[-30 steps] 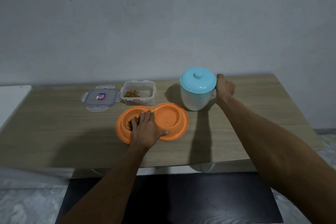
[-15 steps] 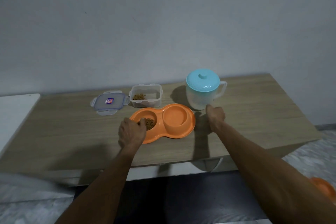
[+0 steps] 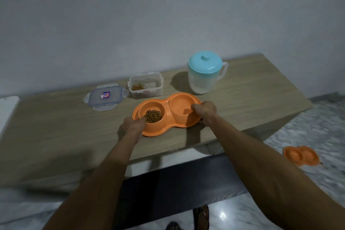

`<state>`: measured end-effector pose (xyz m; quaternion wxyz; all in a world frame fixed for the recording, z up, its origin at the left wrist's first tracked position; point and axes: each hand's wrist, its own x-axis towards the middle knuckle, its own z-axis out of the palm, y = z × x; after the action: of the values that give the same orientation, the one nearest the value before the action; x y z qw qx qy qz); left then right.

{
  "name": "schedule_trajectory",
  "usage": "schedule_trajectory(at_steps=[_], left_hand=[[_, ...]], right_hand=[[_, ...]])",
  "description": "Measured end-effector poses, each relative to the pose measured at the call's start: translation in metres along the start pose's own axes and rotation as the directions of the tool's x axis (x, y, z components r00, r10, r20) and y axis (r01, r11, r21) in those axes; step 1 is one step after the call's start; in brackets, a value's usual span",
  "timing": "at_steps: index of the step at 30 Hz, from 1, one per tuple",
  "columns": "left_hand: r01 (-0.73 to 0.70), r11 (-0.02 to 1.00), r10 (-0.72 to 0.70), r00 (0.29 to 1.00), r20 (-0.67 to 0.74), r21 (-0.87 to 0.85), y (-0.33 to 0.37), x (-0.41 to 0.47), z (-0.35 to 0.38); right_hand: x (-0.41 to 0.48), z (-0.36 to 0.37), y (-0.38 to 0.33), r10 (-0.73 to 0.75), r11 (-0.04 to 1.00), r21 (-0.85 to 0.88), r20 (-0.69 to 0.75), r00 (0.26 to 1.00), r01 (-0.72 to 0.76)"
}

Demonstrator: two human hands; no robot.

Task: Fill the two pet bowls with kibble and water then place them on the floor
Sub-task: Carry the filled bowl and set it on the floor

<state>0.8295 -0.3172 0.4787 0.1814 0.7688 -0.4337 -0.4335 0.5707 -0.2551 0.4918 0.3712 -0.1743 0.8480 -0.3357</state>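
Both forearms are bare, no sleeves showing; dark sandals (image 3: 200,217) on the feet.

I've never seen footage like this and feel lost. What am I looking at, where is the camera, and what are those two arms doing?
There is no machine here: a person wears a camera on the head, looking down at their own arms. The left hand and right hand grip opposite ends of an orange double pet bowl on a wooden table. Its left well holds kibble; whether the right well has water is unclear. Behind stand an open kibble container, its lid beside it, and a blue-lidded pitcher. A second orange bowl lies on the floor.
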Motion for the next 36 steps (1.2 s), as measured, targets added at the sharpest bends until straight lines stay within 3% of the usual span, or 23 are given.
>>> schedule_trajectory(at_steps=[7,15,23,36], left_hand=[[-0.080,0.997,0.079,0.995,0.059,0.008,0.016,-0.060,0.012],[-0.229,0.973,0.219,0.957,0.190,0.034,0.060,-0.154,0.075],[-0.386,0.918,0.339,0.882,0.326,0.089,0.108,-0.280,0.185],[-0.422,0.907,0.390,0.849,0.356,0.012,0.146,-0.457,0.382]], right_hand=[[-0.046,-0.051,0.032,0.058,0.991,0.124,-0.080,0.995,-0.048],[-0.071,-0.168,0.075,0.129,0.951,0.301,-0.190,0.973,-0.068],[-0.071,-0.332,0.147,0.200,0.905,0.421,-0.293,0.935,-0.061],[-0.011,-0.566,0.253,0.215,0.882,0.471,-0.338,0.916,-0.033]])
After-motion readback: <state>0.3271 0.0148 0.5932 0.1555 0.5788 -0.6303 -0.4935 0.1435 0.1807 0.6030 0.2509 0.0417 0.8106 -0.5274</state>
